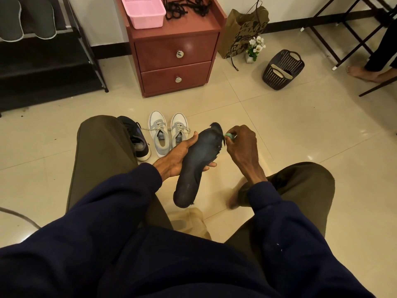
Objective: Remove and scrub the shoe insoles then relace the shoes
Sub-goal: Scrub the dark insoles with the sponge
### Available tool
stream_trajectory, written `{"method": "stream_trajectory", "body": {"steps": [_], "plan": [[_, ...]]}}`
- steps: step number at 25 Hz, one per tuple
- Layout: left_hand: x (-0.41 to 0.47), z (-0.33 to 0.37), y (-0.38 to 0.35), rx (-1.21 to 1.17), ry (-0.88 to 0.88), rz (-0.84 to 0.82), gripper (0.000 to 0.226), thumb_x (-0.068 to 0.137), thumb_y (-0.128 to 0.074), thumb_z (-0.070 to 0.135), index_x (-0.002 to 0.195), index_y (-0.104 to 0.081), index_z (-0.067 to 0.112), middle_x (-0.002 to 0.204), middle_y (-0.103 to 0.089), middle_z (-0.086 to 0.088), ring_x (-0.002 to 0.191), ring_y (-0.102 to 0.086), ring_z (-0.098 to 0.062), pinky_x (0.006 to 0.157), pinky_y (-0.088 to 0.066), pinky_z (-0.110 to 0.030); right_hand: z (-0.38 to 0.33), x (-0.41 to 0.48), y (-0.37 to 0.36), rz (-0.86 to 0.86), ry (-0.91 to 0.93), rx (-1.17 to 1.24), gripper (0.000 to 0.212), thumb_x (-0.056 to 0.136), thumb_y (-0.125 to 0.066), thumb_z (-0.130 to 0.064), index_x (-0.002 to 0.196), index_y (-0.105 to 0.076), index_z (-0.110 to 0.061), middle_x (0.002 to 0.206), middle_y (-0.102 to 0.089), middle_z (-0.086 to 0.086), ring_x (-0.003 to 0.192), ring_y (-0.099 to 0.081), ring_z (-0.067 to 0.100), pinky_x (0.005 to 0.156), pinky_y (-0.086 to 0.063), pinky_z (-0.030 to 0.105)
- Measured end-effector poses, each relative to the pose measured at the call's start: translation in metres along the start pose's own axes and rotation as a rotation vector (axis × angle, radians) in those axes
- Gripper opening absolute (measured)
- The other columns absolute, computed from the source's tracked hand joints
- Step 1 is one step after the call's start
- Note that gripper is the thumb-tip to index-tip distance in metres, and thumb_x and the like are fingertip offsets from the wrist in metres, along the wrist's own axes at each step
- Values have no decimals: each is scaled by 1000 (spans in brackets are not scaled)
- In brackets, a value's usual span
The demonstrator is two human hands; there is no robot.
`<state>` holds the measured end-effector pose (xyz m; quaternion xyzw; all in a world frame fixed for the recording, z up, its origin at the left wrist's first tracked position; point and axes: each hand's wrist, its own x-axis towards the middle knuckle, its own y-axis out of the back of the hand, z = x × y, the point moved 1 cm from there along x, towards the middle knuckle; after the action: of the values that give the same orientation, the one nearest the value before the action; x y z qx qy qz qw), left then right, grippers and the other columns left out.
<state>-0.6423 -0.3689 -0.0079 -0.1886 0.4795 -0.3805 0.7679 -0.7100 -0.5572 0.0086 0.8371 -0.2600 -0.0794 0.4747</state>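
Nearest the camera, two dark blue sleeves reach forward over the person's knees. Below the hands, a pale crumpled sheet (194, 222) lies on the tiled floor (279, 130).

The left hand (177, 159) holds a dark insole (196, 168) from underneath. Its thumb runs along the insole's left edge and its fingertips show past the right edge. The insole is tilted, heel end towards the person and toe end away. Its right edge is frayed.

The right hand (242, 145) is just right of the toe end, fingers bunched to pinch a small green scrubber (229, 136) against the insole's edge.

Just beyond the left hand, a pair of white shoes (159, 134) stands laced on the floor, with one dark shoe (137, 143) to their left.

Farther past both hands stands a reddish two-drawer cabinet (176, 52). On its top sit a pink basket (144, 11) and, to the basket's right, loose black laces (187, 6). Far beyond the right hand, a black basket (283, 69) on the floor holds pale insoles.
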Motion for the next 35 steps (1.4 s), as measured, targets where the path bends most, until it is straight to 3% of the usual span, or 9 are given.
{"method": "stream_trajectory", "body": {"steps": [5, 10, 15, 18, 21, 26, 30, 33, 35], "plan": [[2, 0, -1, 9, -11, 28, 57, 104, -41, 58, 125, -65, 10, 124, -70, -23, 101, -72, -42, 86, -58, -45, -11, -4, 7, 84, 140, 154, 9, 91, -74, -22, 96, -72, -15, 93, -66, -3, 80, -58, 8, 70, -49, 18], [4, 0, 1, 5, -23, 26, 53, 105, -41, 54, 126, -64, 11, 123, -71, -22, 102, -72, -42, 92, -56, -48, -6, -6, -8, -60, 58, -35, 7, 90, -72, -17, 95, -70, -13, 94, -64, 5, 80, -60, 19, 68, -53, 34], [6, 2, 2, -75, -74, 85, 47, 105, -45, 51, 121, -66, 12, 115, -75, -18, 98, -74, -38, 94, -53, -56, -19, -10, 1, -74, 145, 151, 10, 88, -77, -23, 94, -73, -17, 91, -66, -4, 78, -60, 8, 67, -50, 19], [8, 0, 1, -115, -82, 109, 46, 104, -49, 51, 119, -68, 12, 118, -74, -16, 101, -74, -35, 95, -53, -61, -33, -23, -12, -207, 219, 22, 7, 87, -77, -23, 91, -72, -19, 90, -66, -6, 76, -59, 9, 63, -50, 25], [7, 1, 1, -101, -90, 169, 42, 105, -49, 48, 116, -68, 12, 108, -77, -14, 91, -76, -31, 84, -59, -55, -33, -21, -12, -104, 146, -88, 6, 86, -73, -15, 91, -70, -13, 94, -66, 5, 76, -61, 20, 62, -44, 30], [15, 0, 13, -2, -90, 277, 51, 97, -61, 55, 124, -70, 12, 108, -76, -7, 88, -74, -22, 76, -61, -34, -65, -43, -23, -430, 371, -81, 5, 85, -73, -13, 90, -73, -10, 89, -69, 7, 76, -62, 22, 63, -44, 29], [13, -1, 8, -58, -65, 236, 41, 102, -55, 48, 107, -72, 11, 100, -78, -13, 81, -77, -28, 69, -64, -46, -47, -23, -10, -182, 233, -287, 8, 82, -75, -16, 87, -73, -11, 89, -70, 11, 81, -63, 29, 64, -44, 31], [16, -1, 10, -20, -98, 277, 39, 102, -56, 47, 108, -72, 11, 96, -79, -9, 78, -75, -22, 73, -62, -37, -57, -36, -10, -411, 311, -177, 6, 80, -74, -14, 86, -75, -15, 89, -71, 3, 80, -64, 23, 64, -52, 34], [19, -1, 14, -35, -119, 308, 48, 99, -62, 47, 127, -69, 9, 113, -76, -10, 86, -74, -23, 77, -62, -34, -71, -46, -15, -536, 365, -196, 8, 80, -73, -14, 87, -75, -15, 90, -72, 4, 78, -66, 24, 66, -54, 36]]}}
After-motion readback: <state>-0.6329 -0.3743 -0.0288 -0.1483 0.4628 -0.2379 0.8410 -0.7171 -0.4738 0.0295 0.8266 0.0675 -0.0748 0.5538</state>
